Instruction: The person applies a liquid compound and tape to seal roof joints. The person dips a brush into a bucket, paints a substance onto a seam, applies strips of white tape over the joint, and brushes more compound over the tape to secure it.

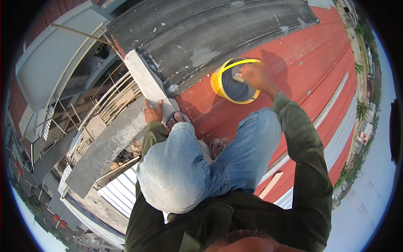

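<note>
My right hand [255, 76], blurred, is closed on a small pale tool handle [238, 76] inside a yellow bucket [216, 84] of dark grey material. The bucket stands on the red corrugated roof [302, 92]. My left hand [153, 110] rests with fingers apart at the edge of a pale concrete ledge [142, 75], beside my sandalled foot [175, 120]. My other foot [217, 147] is on the roof below the bucket.
A dark grey roofing section [201, 29] lies beyond the bucket. Left of the ledge, the roof drops away toward bamboo poles [119, 92] and lower structures. A grey concrete slab [92, 168] and white corrugated sheets [119, 193] are at lower left.
</note>
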The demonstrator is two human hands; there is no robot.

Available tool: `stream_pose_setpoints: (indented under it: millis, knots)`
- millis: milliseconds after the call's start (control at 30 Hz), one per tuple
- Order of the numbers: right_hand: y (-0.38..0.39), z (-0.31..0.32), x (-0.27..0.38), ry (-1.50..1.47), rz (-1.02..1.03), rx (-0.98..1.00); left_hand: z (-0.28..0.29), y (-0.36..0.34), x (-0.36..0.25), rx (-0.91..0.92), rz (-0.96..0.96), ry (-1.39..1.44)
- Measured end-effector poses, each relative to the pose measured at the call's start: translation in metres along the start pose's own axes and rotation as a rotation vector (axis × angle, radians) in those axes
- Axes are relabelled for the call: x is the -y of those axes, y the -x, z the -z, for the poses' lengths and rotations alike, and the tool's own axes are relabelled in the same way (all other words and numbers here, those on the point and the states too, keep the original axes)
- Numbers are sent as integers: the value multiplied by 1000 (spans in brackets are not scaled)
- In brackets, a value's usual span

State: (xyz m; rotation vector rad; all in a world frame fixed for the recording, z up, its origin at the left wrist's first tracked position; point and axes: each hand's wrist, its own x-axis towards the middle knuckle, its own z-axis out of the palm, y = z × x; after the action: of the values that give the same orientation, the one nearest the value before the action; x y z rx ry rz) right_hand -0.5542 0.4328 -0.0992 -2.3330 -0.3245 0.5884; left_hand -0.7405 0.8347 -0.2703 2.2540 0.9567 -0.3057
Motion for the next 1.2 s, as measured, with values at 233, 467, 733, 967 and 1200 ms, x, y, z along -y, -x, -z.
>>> stream_pose_setpoints:
  millis: [233,467,733,967,1200]
  knots:
    - [5,-6,-5,-9,20,100,2,7,-12,-27,32,-23]
    - [24,15,19,-258,-144,-198,10,10,-9,-16,67,0]
    - [72,46,-20,-715,-310,-407,18,-30,-23,-135,19,155]
    - [77,31,-50,-1191,-392,-486,38,-84,-19,-154,24,168]
    - [82,31,-59,-1288,-408,-469,20,-86,-25,-171,-30,152]
